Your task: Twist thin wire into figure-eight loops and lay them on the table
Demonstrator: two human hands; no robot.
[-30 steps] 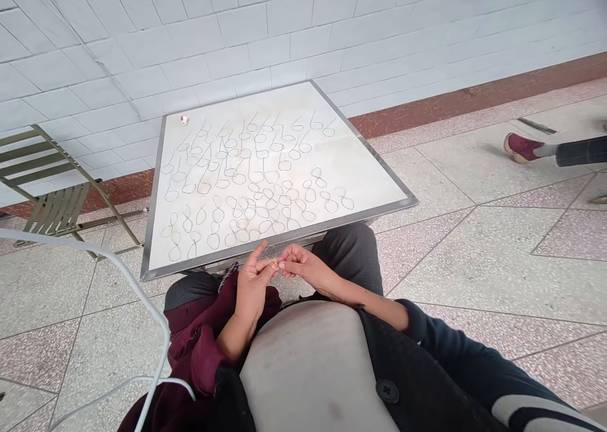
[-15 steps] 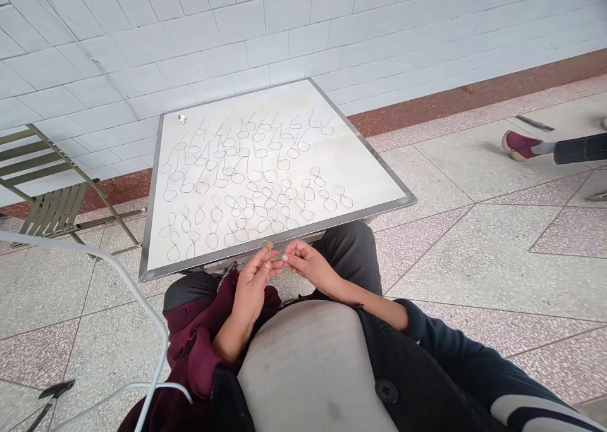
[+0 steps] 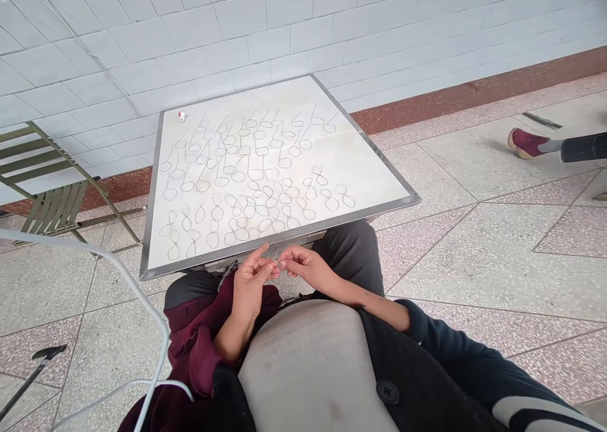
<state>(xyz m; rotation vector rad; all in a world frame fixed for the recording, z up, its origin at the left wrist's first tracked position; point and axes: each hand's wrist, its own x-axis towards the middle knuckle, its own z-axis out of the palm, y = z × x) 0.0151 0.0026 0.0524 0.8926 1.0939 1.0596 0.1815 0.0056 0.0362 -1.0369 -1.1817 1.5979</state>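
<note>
My left hand (image 3: 252, 280) and my right hand (image 3: 310, 267) meet just in front of the near edge of a white table (image 3: 351, 160) with a grey metal rim. A thin wire loop (image 3: 275, 247) is pinched between the fingertips of both; its lower part is hidden by the fingers. On the tabletop lie rows of thin wire pieces. Those farther back are single loops with a straight tail (image 3: 262, 150); many of the nearer ones have a figure-eight shape (image 3: 319, 175).
A small white and red object (image 3: 183, 116) lies at the table's far left corner. Left of the table stands a green slatted folding chair (image 3: 57, 207). White tubing (image 3: 161, 321) curves across the lower left. A person's red shoe (image 3: 525, 143) is at the right.
The fingers of both hands have shifted slightly on the wire, and its loop now shows a little farther right. The view has moved slightly.
</note>
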